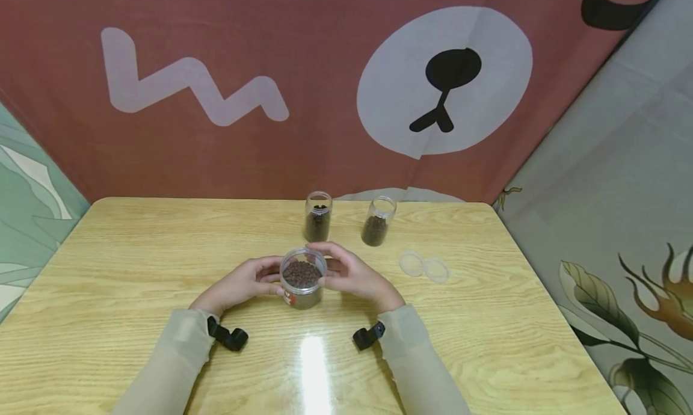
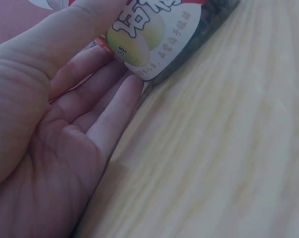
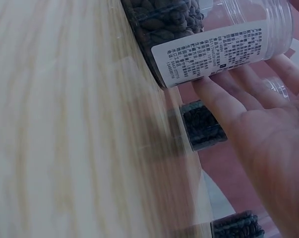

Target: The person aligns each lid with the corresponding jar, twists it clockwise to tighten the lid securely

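Observation:
A wide, clear plastic jar (image 1: 304,299) without a lid stands upright on the table, partly filled with small dark brown pieces like seeds or beans. My left hand (image 1: 243,284) holds its left side, thumb toward the front and fingers round toward the back. On the opposite side my right hand (image 1: 357,278) grips it, with the index finger reaching behind the rim. In the left wrist view, a colourful label (image 2: 154,37) shows beside the thumb. The right wrist view shows a white printed label (image 3: 211,52) and the dark contents (image 3: 161,20) behind the clear wall.
Behind the hands stand two narrower uncapped jars, the left jar (image 1: 317,225) and the right jar (image 1: 375,230), both holding dark pieces. Two thin clear discs (image 1: 411,263) lie right of the right hand. A patterned cloth (image 1: 227,156) hangs behind the wooden table (image 1: 476,343).

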A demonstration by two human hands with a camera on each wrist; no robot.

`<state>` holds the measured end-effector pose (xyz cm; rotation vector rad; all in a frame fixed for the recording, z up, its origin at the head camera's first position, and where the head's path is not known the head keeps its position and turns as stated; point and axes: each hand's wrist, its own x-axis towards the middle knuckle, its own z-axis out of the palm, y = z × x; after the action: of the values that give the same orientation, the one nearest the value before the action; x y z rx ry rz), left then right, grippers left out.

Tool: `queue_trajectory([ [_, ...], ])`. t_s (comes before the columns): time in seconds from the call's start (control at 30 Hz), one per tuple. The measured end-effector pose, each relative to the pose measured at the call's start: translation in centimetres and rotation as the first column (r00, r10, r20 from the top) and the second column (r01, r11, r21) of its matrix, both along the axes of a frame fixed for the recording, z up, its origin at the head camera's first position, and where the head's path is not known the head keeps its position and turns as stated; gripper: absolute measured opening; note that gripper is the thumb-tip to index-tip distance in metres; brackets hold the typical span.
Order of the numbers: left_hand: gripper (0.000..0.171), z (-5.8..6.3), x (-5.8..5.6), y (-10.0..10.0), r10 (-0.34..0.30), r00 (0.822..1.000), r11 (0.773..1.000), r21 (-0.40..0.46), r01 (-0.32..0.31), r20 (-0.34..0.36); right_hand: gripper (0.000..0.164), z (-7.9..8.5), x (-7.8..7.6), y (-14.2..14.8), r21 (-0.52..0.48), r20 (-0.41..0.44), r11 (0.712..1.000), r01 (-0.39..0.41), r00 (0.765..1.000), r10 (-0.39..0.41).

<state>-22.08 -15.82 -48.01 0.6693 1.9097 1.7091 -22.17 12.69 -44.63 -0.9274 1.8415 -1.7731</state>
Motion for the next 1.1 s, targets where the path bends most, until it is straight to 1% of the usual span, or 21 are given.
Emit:
queue_trajectory([
  [0.2,0.077,0.00,-0.01,0.00,0.005,1.000,1.000,-0.013,-0.005,-0.001,0.066,-0.08,-0.07,-0.04,0.004,0.021,1.000,0.009,1.000,-0.009],
  [0.43,0.077,-0.05,-0.01,0.02,0.007,1.000,1.000,-0.022,-0.008,-0.018,0.068,-0.07,-0.03,-0.25,0.041,0.013,0.998,0.045,0.999,-0.046],
  [0.7,0.077,-0.02,-0.05,0.02,0.010,1.000,0.999,-0.032,-0.010,-0.013,0.073,-0.06,-0.07,-0.32,0.069,0.016,0.995,0.077,0.997,-0.079],
  [0.8,0.077,-0.01,-0.06,0.09,0.008,1.000,1.000,-0.028,-0.008,-0.009,0.076,-0.09,-0.08,-0.22,0.058,0.006,0.996,0.062,0.998,-0.063],
  [0.9,0.077,0.02,-0.01,0.10,0.011,1.000,0.999,-0.030,-0.012,-0.009,0.077,-0.13,-0.08,-0.11,0.049,-0.028,0.998,0.039,0.999,-0.038],
  [1.03,0.075,0.02,0.04,0.08,0.016,1.000,0.999,-0.035,-0.017,-0.025,0.073,-0.13,-0.10,-0.11,0.044,-0.074,0.999,0.008,0.997,-0.004],
  [1.1,0.074,0.03,0.06,0.06,0.019,0.999,0.999,-0.036,-0.020,-0.030,0.071,-0.13,-0.11,-0.12,0.046,-0.083,0.999,-0.004,0.996,0.008],
])
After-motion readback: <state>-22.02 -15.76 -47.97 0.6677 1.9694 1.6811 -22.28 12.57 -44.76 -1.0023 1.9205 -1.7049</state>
